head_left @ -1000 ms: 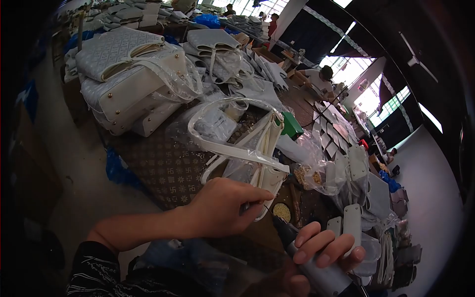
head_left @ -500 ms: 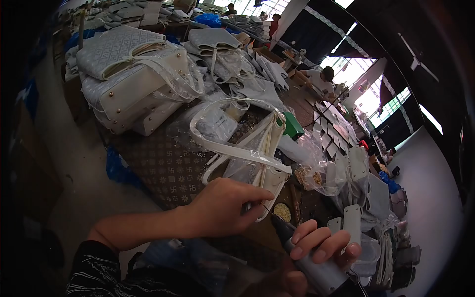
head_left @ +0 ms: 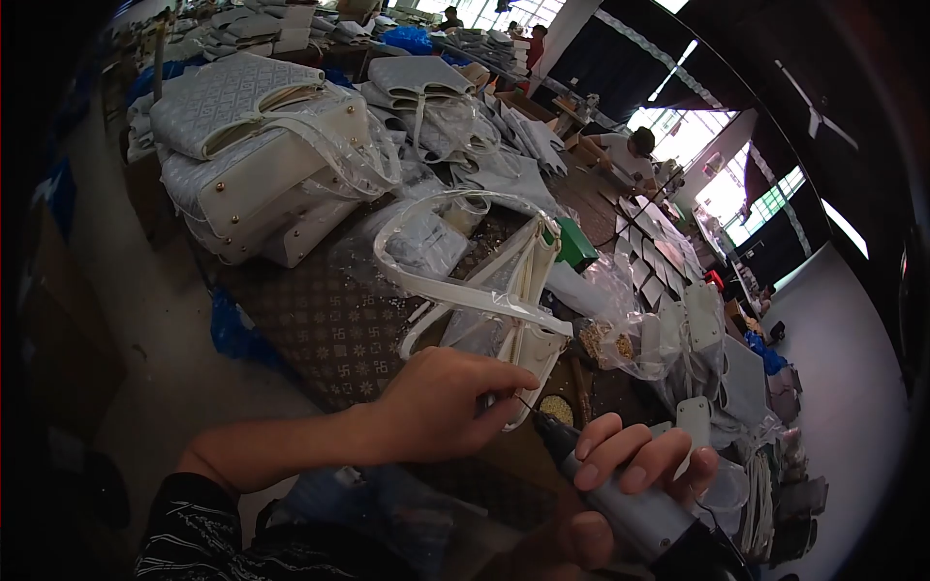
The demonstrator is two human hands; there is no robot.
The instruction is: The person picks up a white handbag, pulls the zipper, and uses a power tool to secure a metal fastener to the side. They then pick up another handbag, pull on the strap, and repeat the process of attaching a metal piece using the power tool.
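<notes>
A white handbag [head_left: 528, 334] stands on the patterned table, its long strap [head_left: 455, 290] looped to the left and wrapped in clear plastic. My left hand [head_left: 446, 402] is closed on the bag's near edge, thumb and forefinger pinched together. In my right hand [head_left: 639, 465] is a grey electric screwdriver [head_left: 630, 508] with a black nose, pointing up and left. Its thin bit reaches my left fingertips at the bag. Whether the bit touches a screw is hidden by the fingers. A round container of small gold-coloured pieces [head_left: 555, 410] sits just beyond the screwdriver's nose.
Finished-looking white bags [head_left: 271, 155] are piled at the back left. A plastic bag of gold-coloured parts [head_left: 605, 344] and a green box [head_left: 576, 244] lie beyond the handbag. White panels [head_left: 702, 320] are stacked to the right. Another person [head_left: 630, 155] sits farther back.
The screwdriver has shifted slightly right and up in view, and its body is turned a little flatter. My left hand keeps its hold on the handbag, which has barely moved.
</notes>
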